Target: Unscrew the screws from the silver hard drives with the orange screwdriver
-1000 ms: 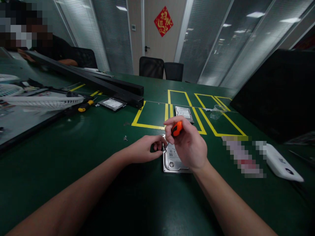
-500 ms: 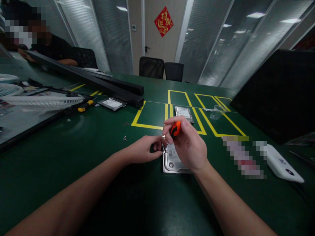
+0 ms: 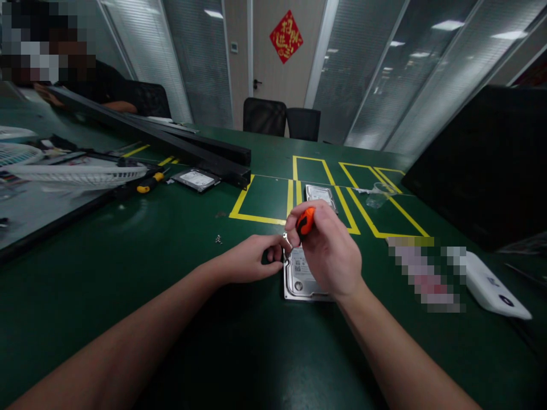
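Note:
A silver hard drive (image 3: 299,282) lies flat on the green table (image 3: 171,267) in front of me. My right hand (image 3: 331,253) is closed around an orange-handled screwdriver (image 3: 305,221), held upright over the drive's far left corner. My left hand (image 3: 252,259) is closed against the drive's left edge, pinching it near that corner. A small dark thing shows between its fingers; I cannot make it out.
A second hard drive (image 3: 319,195) lies inside yellow tape boxes (image 3: 265,199) farther back, a third drive (image 3: 196,179) to the left by a yellow-black screwdriver (image 3: 149,183). Small screws (image 3: 218,240) lie loose. A clear cup (image 3: 376,196), a white device (image 3: 491,285), and a black box (image 3: 482,165) stand right. Another person sits far left.
My right hand has shifted very slightly on the screwdriver, fingers turning the handle. The left hand and the drive stay in place.

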The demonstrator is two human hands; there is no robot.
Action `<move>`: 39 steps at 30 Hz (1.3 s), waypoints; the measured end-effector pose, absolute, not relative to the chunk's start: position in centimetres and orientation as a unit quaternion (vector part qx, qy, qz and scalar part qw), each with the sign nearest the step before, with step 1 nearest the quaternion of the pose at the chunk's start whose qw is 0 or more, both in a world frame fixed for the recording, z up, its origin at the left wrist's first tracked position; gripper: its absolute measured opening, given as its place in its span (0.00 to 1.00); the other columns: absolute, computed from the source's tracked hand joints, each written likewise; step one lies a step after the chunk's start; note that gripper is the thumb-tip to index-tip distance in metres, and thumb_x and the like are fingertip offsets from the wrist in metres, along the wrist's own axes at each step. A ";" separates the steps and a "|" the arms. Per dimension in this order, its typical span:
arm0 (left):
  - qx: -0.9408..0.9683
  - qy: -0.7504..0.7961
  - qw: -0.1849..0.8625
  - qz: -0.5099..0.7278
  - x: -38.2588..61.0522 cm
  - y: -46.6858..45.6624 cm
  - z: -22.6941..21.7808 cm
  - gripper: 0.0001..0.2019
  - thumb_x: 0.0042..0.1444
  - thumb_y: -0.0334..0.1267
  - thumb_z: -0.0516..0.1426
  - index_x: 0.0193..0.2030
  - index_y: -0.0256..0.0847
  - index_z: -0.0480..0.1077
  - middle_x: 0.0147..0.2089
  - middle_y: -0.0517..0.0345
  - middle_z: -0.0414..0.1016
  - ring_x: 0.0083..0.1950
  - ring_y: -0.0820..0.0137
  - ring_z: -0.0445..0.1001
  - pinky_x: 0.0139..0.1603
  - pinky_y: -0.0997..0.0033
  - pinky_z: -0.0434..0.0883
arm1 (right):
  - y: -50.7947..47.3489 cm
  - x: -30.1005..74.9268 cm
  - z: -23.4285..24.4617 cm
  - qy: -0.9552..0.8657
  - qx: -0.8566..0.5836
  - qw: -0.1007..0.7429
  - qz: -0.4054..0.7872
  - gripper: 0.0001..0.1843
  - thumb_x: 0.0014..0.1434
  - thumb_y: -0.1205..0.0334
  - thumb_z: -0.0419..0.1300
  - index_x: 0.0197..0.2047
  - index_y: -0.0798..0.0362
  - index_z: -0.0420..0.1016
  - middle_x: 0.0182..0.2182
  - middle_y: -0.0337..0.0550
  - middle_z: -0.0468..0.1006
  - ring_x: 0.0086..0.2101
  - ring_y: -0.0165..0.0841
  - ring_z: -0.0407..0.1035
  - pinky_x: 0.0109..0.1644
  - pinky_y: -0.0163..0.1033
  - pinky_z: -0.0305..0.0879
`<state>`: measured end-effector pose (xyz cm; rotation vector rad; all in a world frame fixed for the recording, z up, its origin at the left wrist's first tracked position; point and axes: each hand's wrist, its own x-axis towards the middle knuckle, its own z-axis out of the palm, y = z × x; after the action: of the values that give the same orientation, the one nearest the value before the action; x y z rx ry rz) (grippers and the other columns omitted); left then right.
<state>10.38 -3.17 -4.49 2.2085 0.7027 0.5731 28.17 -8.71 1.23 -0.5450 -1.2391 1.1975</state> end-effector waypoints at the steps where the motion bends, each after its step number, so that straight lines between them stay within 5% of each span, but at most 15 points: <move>1: 0.860 0.271 0.370 0.222 10.4 -3.2 -4.5 0.09 0.60 0.34 0.62 0.47 0.41 0.72 0.37 0.60 0.73 0.37 0.69 0.72 0.39 0.70 0.69 | -8.7 28.2 1.2 -0.539 -0.240 0.622 0.516 0.10 0.72 0.53 0.58 0.43 0.49 0.74 0.37 0.42 0.77 0.32 0.32 0.69 0.36 0.39 0.70; 7: 0.861 0.270 0.371 0.222 10.4 -3.2 -4.4 0.07 0.61 0.34 0.61 0.46 0.41 0.71 0.37 0.61 0.73 0.36 0.70 0.72 0.39 0.69 0.69 | -8.9 28.1 1.1 -0.533 -0.239 0.635 0.506 0.11 0.66 0.59 0.67 0.43 0.46 0.66 0.37 0.37 0.80 0.28 0.28 0.68 0.33 0.36 0.66; 9: 0.860 0.273 0.373 0.218 10.4 -3.2 -4.5 0.07 0.61 0.34 0.61 0.46 0.41 0.71 0.37 0.61 0.72 0.37 0.69 0.72 0.40 0.69 0.69 | -8.9 28.1 1.2 -0.530 -0.238 0.629 0.516 0.08 0.70 0.54 0.62 0.46 0.46 0.70 0.35 0.38 0.78 0.27 0.29 0.63 0.32 0.37 0.65; 13: 0.859 0.274 0.371 0.221 10.4 -3.2 -4.6 0.09 0.61 0.35 0.61 0.48 0.41 0.72 0.37 0.61 0.71 0.37 0.69 0.72 0.39 0.69 0.69 | -8.9 28.3 1.3 -0.538 -0.235 0.617 0.524 0.17 0.74 0.49 0.52 0.45 0.50 0.77 0.36 0.42 0.76 0.29 0.31 0.65 0.34 0.39 0.69; 16: 0.861 0.268 0.371 0.221 10.4 -3.2 -4.5 0.09 0.61 0.34 0.61 0.48 0.41 0.72 0.37 0.61 0.72 0.36 0.70 0.72 0.39 0.69 0.69 | -8.9 28.3 1.2 -0.541 -0.246 0.625 0.506 0.08 0.70 0.54 0.62 0.42 0.49 0.73 0.39 0.41 0.78 0.33 0.31 0.71 0.36 0.38 0.71; 20: 0.862 0.269 0.371 0.218 10.4 -3.2 -4.4 0.08 0.61 0.34 0.61 0.47 0.41 0.72 0.37 0.61 0.73 0.36 0.70 0.72 0.39 0.70 0.69 | -9.1 28.2 1.0 -0.538 -0.254 0.629 0.500 0.14 0.65 0.58 0.69 0.40 0.47 0.65 0.35 0.36 0.79 0.28 0.29 0.69 0.33 0.37 0.68; 23: 0.860 0.272 0.372 0.218 10.4 -3.2 -4.4 0.08 0.61 0.34 0.61 0.48 0.41 0.72 0.37 0.61 0.73 0.36 0.70 0.72 0.39 0.70 0.69 | -9.1 28.2 1.0 -0.534 -0.245 0.627 0.512 0.10 0.69 0.52 0.64 0.44 0.47 0.69 0.29 0.35 0.74 0.26 0.28 0.62 0.30 0.35 0.64; 26: 0.858 0.272 0.377 0.218 10.4 -3.2 -4.5 0.09 0.62 0.35 0.61 0.48 0.41 0.72 0.37 0.61 0.72 0.36 0.70 0.72 0.39 0.70 0.69 | -9.1 28.3 1.1 -0.532 -0.229 0.624 0.524 0.18 0.74 0.47 0.52 0.45 0.50 0.75 0.28 0.38 0.72 0.27 0.31 0.62 0.31 0.37 0.67; 31: 0.862 0.265 0.372 0.221 10.4 -3.2 -4.5 0.10 0.62 0.35 0.61 0.50 0.42 0.72 0.38 0.61 0.73 0.37 0.69 0.72 0.40 0.69 0.70 | -9.1 28.5 1.2 -0.539 -0.250 0.623 0.508 0.09 0.70 0.54 0.62 0.39 0.49 0.71 0.35 0.39 0.79 0.32 0.31 0.72 0.36 0.37 0.70; 34: 0.862 0.269 0.372 0.215 10.4 -3.2 -4.3 0.09 0.61 0.35 0.61 0.48 0.41 0.72 0.38 0.60 0.74 0.37 0.69 0.73 0.40 0.69 0.70 | -9.2 28.5 1.2 -0.525 -0.245 0.631 0.516 0.12 0.67 0.59 0.67 0.39 0.47 0.66 0.33 0.36 0.79 0.26 0.27 0.68 0.32 0.35 0.64; 37: 0.861 0.277 0.372 0.207 10.4 -3.2 -4.3 0.08 0.62 0.36 0.61 0.47 0.41 0.72 0.37 0.60 0.73 0.37 0.69 0.73 0.39 0.69 0.69 | -9.1 28.6 1.2 -0.520 -0.221 0.630 0.534 0.08 0.71 0.55 0.62 0.42 0.49 0.70 0.32 0.38 0.78 0.25 0.27 0.63 0.31 0.35 0.61; 39: 0.861 0.279 0.370 0.209 10.4 -3.2 -4.4 0.09 0.62 0.37 0.61 0.48 0.41 0.71 0.37 0.60 0.73 0.37 0.69 0.73 0.39 0.69 0.70 | -9.0 28.7 1.3 -0.521 -0.206 0.627 0.541 0.14 0.74 0.53 0.55 0.43 0.52 0.75 0.33 0.42 0.78 0.27 0.28 0.64 0.33 0.37 0.63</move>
<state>10.44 -3.23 -4.41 2.2099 0.7156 0.5366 28.68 -9.04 1.27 -0.4725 -1.1953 1.2406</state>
